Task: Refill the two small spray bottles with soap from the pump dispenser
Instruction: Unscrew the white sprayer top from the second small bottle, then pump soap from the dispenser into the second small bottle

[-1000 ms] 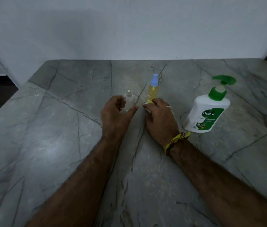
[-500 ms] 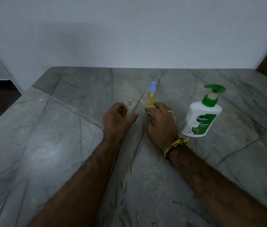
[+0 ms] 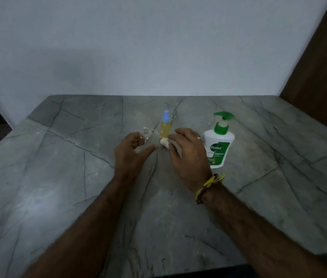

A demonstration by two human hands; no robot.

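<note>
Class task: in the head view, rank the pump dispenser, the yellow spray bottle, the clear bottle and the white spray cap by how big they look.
1. Pump dispenser
2. Yellow spray bottle
3. Clear bottle, partly hidden by the left hand, so rank 2 versus 3 is unsure
4. White spray cap

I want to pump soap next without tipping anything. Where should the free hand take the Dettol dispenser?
Grip the white body of the Dettol dispenser low, from its right, open side: it stands upright, broad there, while the green pump head is narrow and overhangs. The right hand, open, is nearest. The left hand holds the clear bottle.
</note>
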